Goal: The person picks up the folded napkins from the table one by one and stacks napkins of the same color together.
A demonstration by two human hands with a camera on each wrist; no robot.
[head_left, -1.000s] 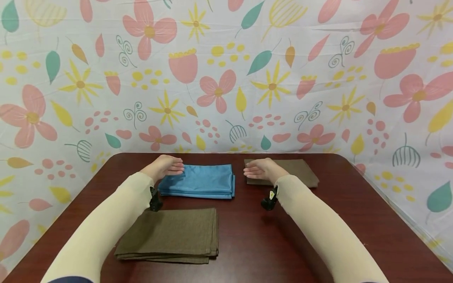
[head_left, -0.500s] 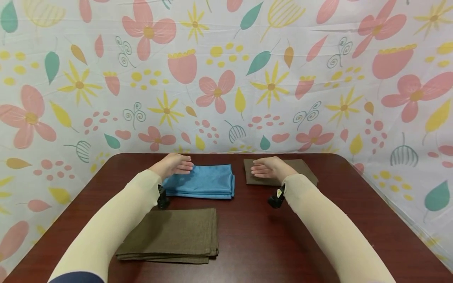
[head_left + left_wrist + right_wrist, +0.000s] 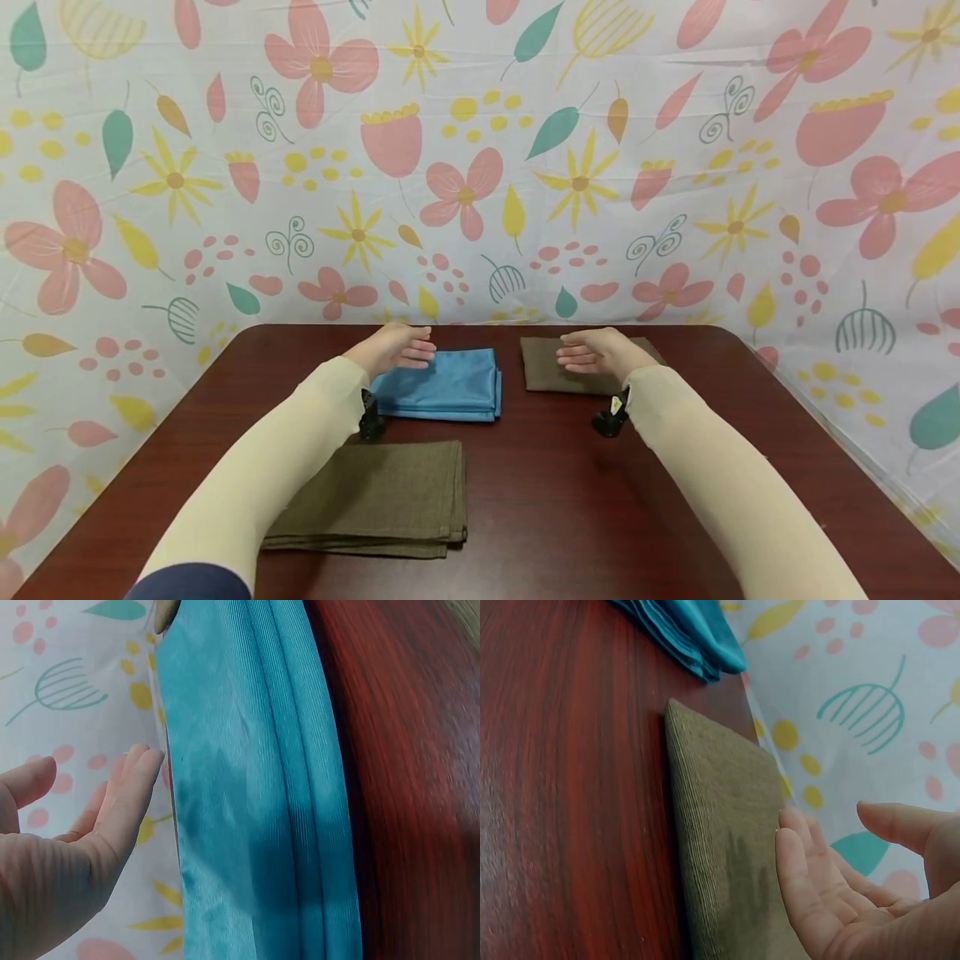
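Note:
My left hand point(image 3: 396, 347) hovers over the left part of a folded blue cloth point(image 3: 450, 387), its fingers straight and pointing right, holding nothing. In the left wrist view its shadow falls across the shiny layered blue cloth point(image 3: 225, 750). My right hand point(image 3: 602, 352) is held over a folded brown cloth point(image 3: 543, 375) at the back right, fingers extended toward the left, palm inward. The right wrist view shows that brown cloth point(image 3: 720, 780) below the fingers, with a hand shadow on it. A larger folded olive-brown cloth point(image 3: 390, 492) lies at the front left, partly covered by my left forearm.
All the cloths lie on a dark red-brown wooden table point(image 3: 555, 517). Behind it hangs a white curtain point(image 3: 480, 108) printed with flowers and leaves, close along the back edge. Each wrist carries a small black camera point(image 3: 611, 419) below the sleeve.
Both hands have drifted to the right above the table, the left over the blue cloth and the right over the brown one. The cloths stay where they were.

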